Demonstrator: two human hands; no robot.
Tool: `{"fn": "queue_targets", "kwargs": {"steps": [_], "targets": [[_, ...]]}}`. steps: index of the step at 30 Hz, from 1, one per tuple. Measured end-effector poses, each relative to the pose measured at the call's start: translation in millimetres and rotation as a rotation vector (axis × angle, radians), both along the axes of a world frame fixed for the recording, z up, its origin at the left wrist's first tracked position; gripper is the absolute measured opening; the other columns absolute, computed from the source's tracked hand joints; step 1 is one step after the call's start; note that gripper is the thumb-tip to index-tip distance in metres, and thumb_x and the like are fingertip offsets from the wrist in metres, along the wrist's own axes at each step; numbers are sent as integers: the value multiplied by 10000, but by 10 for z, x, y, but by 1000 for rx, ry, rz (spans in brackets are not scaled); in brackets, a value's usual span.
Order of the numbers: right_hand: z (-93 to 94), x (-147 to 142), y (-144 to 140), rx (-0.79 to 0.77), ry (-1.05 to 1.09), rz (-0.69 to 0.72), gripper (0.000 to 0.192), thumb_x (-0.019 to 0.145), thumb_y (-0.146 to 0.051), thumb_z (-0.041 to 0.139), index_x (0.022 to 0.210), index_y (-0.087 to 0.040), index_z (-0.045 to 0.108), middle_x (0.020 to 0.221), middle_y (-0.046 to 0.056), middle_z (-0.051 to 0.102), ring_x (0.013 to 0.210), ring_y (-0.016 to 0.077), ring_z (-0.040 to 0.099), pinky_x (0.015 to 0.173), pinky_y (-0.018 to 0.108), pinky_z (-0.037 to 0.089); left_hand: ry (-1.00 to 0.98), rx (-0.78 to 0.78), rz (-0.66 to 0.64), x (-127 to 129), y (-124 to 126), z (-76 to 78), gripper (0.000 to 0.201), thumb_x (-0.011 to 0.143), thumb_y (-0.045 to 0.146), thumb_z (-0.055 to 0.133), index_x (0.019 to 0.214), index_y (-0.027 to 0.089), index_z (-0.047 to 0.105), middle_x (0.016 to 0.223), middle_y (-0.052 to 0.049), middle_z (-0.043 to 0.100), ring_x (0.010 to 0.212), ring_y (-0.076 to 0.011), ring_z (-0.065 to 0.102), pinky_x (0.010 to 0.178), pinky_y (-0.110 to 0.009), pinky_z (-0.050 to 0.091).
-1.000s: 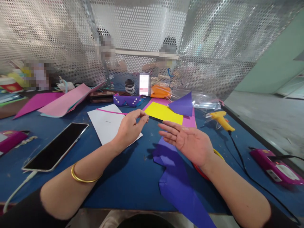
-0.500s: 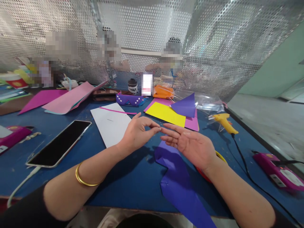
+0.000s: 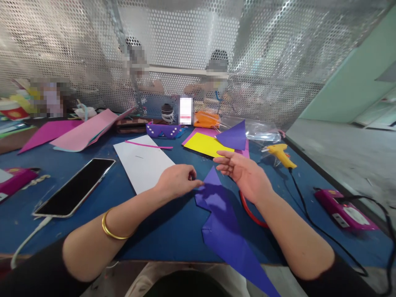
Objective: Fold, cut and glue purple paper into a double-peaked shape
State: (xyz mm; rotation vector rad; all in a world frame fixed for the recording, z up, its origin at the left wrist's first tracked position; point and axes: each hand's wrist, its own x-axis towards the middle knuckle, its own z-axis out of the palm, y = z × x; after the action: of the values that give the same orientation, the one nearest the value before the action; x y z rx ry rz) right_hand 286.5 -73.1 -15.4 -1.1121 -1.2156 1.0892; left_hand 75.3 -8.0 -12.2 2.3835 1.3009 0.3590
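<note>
A folded, cut piece of purple paper (image 3: 216, 206) lies on the blue table and reaches over its front edge. My left hand (image 3: 177, 180), with a gold bangle on the forearm, is at the paper's upper left edge. Its fingers are curled and the thumb and a fingertip come together; whatever may be between them is too small to make out. To the right and a little higher, my right hand (image 3: 247, 175) is held palm up with its fingers apart and holds nothing. Partly hidden beneath the right forearm is a red curved handle (image 3: 249, 210).
White paper (image 3: 145, 165) bears a pink strip (image 3: 148, 144). Behind lie purple paper glasses (image 3: 163, 130) and a yellow sheet (image 3: 204, 144). A glue gun (image 3: 280, 154) and its cord are at right, near a magenta power strip (image 3: 343, 210). A charging phone (image 3: 77, 185) lies left.
My hands have parted: the left has come down to the purple paper, away from the right hand's fingertips. The right hand stays open, its fingers a little more bent. The view has shifted slightly.
</note>
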Motion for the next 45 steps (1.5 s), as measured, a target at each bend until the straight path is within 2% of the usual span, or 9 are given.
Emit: {"fn": "queue_targets", "kwargs": {"steps": [4,8,14,18,21,30,35,41,45], "targets": [[-123,-25,51,79,-303,30,357,848,-361,634,1173,-217,672,1127,102,739,995,238,696,933,448,510,82,-83,-52,68,-85,-51,419,653,600,762,822,228,672,808,-17,715,740,-224,636,592,-291,368],[-173,-74,39,182,-680,159,317,723,-156,759,1029,-225,714,1262,107,664,1223,293,576,1103,517,372,71,-133,-100,64,-107,-7,279,715,471,723,844,228,677,821,-8,714,752,-209,634,620,-289,372],[-148,-89,21,224,-1053,318,194,817,-121,738,988,-180,670,1261,136,617,1189,291,566,1023,475,421,-31,-189,-108,-47,-81,113,234,789,421,603,839,205,680,770,-11,710,731,-186,630,661,-285,402],[-112,-91,89,241,-1193,366,320,846,-158,742,1145,-188,633,1168,104,619,1126,260,575,967,414,440,-97,-220,-103,-118,-124,100,296,777,477,595,829,199,681,742,-19,702,712,-186,620,653,-290,402],[-73,-104,161,236,-1267,401,214,840,-221,770,1025,-193,667,1102,87,608,1058,253,586,907,383,453,-143,-252,-107,-161,-195,64,312,767,499,599,813,200,674,718,-15,692,688,-188,619,638,-292,414],[76,-166,383,148,-1366,537,289,899,-348,720,1124,-178,656,1203,78,628,1108,253,599,943,461,505,-232,-290,-42,-414,-682,62,285,802,508,608,840,237,688,765,13,713,730,-196,640,671,-304,454],[73,-95,521,0,-1273,555,345,970,-380,634,1255,-186,612,1269,89,631,1062,231,651,896,448,565,-233,-260,53,-631,-973,-56,268,835,489,592,926,257,692,855,12,738,782,-205,658,688,-320,467],[9,156,438,-77,-1025,321,359,969,-378,637,1265,-178,603,1254,89,635,1042,227,658,872,439,575,-367,-105,251,-874,-1048,-235,400,844,567,592,1106,280,687,1077,-28,745,942,-237,696,787,-356,549],[-15,164,201,-7,-855,65,306,977,-378,620,1199,-167,623,1148,71,669,956,198,673,826,401,579,-390,72,321,-989,-1038,-229,431,878,557,582,1188,266,658,1111,-51,738,920,-236,705,681,-319,566]]}}
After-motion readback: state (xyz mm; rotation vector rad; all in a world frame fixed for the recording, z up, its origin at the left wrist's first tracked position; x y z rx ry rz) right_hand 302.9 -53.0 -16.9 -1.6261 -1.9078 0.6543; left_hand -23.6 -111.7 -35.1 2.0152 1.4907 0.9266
